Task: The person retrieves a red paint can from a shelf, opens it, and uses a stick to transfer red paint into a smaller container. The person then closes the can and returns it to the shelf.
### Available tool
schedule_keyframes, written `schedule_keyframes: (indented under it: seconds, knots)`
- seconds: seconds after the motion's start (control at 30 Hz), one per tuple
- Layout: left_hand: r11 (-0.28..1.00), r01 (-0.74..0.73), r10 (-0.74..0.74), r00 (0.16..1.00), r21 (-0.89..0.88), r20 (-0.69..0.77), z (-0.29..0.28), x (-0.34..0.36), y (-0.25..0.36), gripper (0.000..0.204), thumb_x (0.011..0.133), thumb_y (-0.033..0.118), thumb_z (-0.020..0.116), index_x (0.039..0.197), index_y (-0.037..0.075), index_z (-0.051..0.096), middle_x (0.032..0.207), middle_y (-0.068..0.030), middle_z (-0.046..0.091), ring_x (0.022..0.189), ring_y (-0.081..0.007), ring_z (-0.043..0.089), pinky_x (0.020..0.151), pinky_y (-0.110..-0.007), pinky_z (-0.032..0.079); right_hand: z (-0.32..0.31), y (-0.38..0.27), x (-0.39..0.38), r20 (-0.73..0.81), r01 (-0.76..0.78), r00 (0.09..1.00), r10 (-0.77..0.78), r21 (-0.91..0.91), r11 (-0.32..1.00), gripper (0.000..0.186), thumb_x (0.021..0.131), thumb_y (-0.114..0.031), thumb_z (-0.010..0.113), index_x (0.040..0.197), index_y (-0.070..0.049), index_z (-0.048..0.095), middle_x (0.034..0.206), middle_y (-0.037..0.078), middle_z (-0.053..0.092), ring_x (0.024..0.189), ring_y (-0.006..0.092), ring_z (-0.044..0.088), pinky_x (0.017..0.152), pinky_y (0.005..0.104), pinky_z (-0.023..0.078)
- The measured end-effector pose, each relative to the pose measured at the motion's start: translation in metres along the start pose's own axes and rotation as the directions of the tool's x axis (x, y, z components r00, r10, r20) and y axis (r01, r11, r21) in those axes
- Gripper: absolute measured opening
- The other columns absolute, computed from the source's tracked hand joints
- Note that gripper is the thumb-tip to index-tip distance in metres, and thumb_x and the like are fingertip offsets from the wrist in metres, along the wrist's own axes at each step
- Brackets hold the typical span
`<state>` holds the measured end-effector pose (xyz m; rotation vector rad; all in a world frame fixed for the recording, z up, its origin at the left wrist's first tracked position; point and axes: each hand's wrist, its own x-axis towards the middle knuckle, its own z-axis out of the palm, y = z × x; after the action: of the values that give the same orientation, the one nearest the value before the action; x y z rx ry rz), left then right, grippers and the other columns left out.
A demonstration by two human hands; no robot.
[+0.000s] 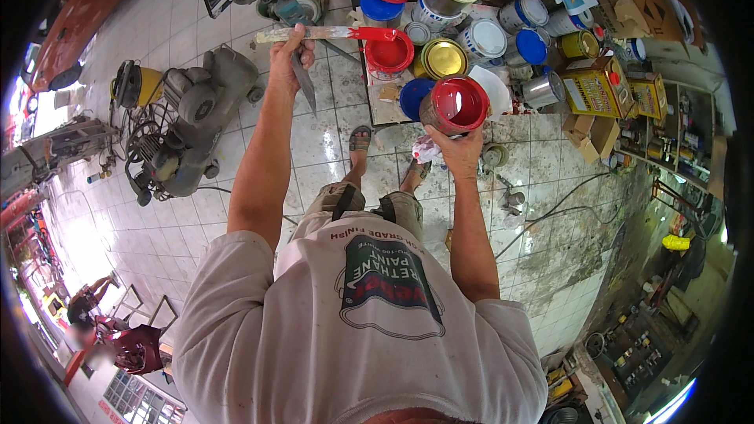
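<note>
My left hand (290,55) grips a wooden stir stick (333,33), its far end coated in red paint, along with a metal blade (305,86) pointing down. The red end is just above an open can of bright red paint (389,59). My right hand (459,149) holds an open can of dark red paint (459,94), with a red-stained white rag (426,149) beside my fingers. Around them on the low table (385,114) stand several cans, including a gold-topped one (444,56) and a blue lid (415,96).
An air compressor (188,110) and a power tool (284,1) sit on tiles at the left, with a car (78,23) beyond. Hoses (550,216) cross the floor. Cardboard boxes (589,133) and shelving (671,141) line the right. Another person (86,306) is at lower left.
</note>
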<state>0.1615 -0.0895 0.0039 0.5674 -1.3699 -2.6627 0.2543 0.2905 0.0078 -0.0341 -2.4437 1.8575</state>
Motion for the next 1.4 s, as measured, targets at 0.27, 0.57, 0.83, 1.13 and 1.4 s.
schedule_keyframes:
  seconds: [0.27, 0.57, 0.83, 1.13, 1.4]
  knots:
    - [1.0, -0.013, 0.013, 1.0, -0.005, 0.018, 0.001, -0.002, 0.004, 0.032, 0.097, 0.031, 0.075, 0.101, -0.001, 0.068, 0.076, -0.0086, 0.066, 0.053, -0.0119, 0.051, 0.045, -0.027, 0.039, -0.003, -0.006, 0.001, -0.006, 0.078, 0.997, -0.078, -0.053, 0.996, 0.101, 0.062, -0.019, 0.099, 0.146, -0.003, 0.045, 0.137, 0.015, 0.061, 0.122, 0.0268, 0.063, 0.103, 0.0393, 0.051]
    - [1.0, -0.022, 0.021, 0.999, 0.016, 0.028, 0.005, -0.003, 0.006, 0.035, 0.096, 0.032, 0.076, 0.102, -0.001, 0.068, 0.076, -0.0079, 0.066, 0.054, -0.0115, 0.051, 0.047, -0.027, 0.038, -0.003, -0.01, 0.001, -0.009, 0.057, 0.998, -0.057, 0.014, 0.998, 0.097, 0.062, -0.018, 0.099, 0.143, -0.002, 0.048, 0.136, 0.015, 0.061, 0.122, 0.0272, 0.063, 0.104, 0.0396, 0.051]
    - [0.999, -0.01, 0.009, 1.0, 0.036, 0.016, 0.006, -0.005, 0.006, 0.037, 0.096, 0.033, 0.077, 0.105, -0.002, 0.068, 0.077, -0.0076, 0.065, 0.054, -0.0112, 0.05, 0.047, -0.026, 0.039, -0.003, -0.008, 0.0, -0.017, 0.049, 0.999, -0.05, -0.038, 0.998, 0.1, 0.06, -0.018, 0.099, 0.144, -0.001, 0.047, 0.136, 0.016, 0.061, 0.122, 0.0282, 0.062, 0.105, 0.0401, 0.05]
    - [0.999, -0.002, 0.001, 1.0, 0.045, 0.002, 0.003, -0.004, 0.005, 0.034, 0.097, 0.032, 0.076, 0.102, -0.001, 0.068, 0.077, -0.0079, 0.066, 0.054, -0.0113, 0.051, 0.046, -0.026, 0.04, -0.002, -0.012, 0.001, -0.008, 0.068, 0.998, -0.069, -0.066, 0.995, 0.102, 0.06, -0.019, 0.099, 0.145, -0.001, 0.046, 0.137, 0.017, 0.061, 0.124, 0.0293, 0.062, 0.106, 0.0404, 0.05]
    - [0.998, -0.002, 0.002, 1.0, 0.061, 0.005, 0.006, -0.006, 0.007, 0.032, 0.097, 0.032, 0.076, 0.094, 0.001, 0.068, 0.076, -0.0081, 0.066, 0.053, -0.0114, 0.052, 0.046, -0.027, 0.04, -0.001, -0.018, 0.0, -0.009, 0.047, 0.999, -0.047, -0.042, 0.998, 0.102, 0.06, -0.019, 0.099, 0.146, -0.001, 0.045, 0.136, 0.017, 0.061, 0.124, 0.0288, 0.062, 0.105, 0.0401, 0.051]
